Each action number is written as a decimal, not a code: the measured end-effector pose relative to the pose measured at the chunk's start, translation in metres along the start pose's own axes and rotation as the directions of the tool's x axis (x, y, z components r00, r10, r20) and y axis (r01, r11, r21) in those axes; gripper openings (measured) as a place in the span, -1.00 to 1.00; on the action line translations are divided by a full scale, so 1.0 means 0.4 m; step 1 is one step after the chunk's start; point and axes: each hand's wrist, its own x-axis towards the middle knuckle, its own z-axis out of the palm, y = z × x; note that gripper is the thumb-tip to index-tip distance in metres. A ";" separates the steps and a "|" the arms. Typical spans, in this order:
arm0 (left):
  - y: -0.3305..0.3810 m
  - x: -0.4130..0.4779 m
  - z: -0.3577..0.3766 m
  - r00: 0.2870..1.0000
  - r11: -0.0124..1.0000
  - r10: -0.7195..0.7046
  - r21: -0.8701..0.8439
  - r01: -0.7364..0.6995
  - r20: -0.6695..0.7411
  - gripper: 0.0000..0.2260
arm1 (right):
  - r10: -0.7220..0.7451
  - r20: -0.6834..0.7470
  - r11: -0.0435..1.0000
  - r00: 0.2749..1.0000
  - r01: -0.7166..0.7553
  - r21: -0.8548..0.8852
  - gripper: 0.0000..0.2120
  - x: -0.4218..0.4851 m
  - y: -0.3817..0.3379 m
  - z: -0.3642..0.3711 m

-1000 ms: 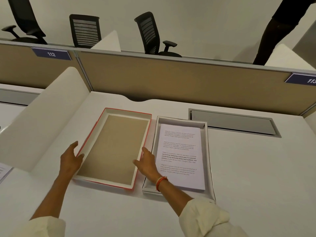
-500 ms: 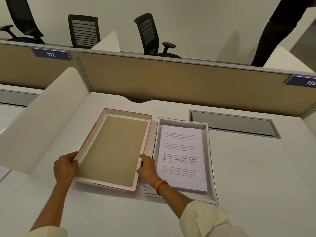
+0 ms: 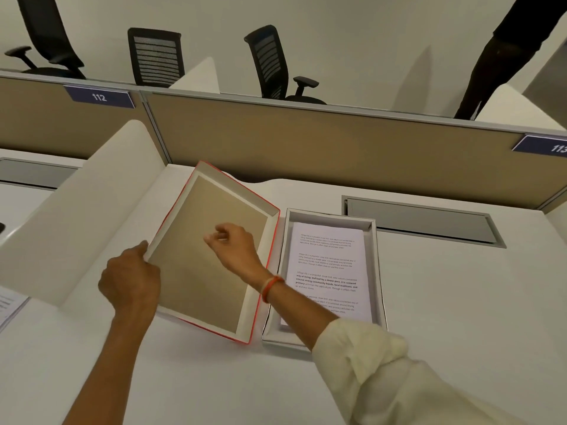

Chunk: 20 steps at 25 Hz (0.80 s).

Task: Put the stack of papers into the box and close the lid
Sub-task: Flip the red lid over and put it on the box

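Lid (image 3: 211, 256) now tilted up, left hand (image 3: 130, 280) gripping edge, papers (image 3: 328, 274) boxed

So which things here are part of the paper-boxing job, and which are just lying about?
Part of the job:
- stack of papers
- box
- lid, tilted
- left hand, on the lid's left edge
- right hand

Lying about:
- printed sheet, far left
- office chairs
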 end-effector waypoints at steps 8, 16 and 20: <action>0.123 -0.103 -0.045 0.981 0.970 0.192 0.158 -0.183 -0.039 -0.69 | 0.077 0.058 0.959 0.995 -0.090 0.269 -0.73 0.056 -0.168 0.009; 0.165 -0.152 -0.140 0.966 0.967 0.254 -0.051 -0.251 0.049 -0.69 | 0.103 -0.039 0.939 0.994 -0.084 0.333 -0.81 0.026 -0.174 -0.060; 0.145 -0.069 -0.146 0.972 0.911 0.213 -0.381 -0.159 0.104 -0.63 | 0.138 -0.091 0.926 0.986 -0.096 0.364 -0.78 -0.011 -0.150 -0.148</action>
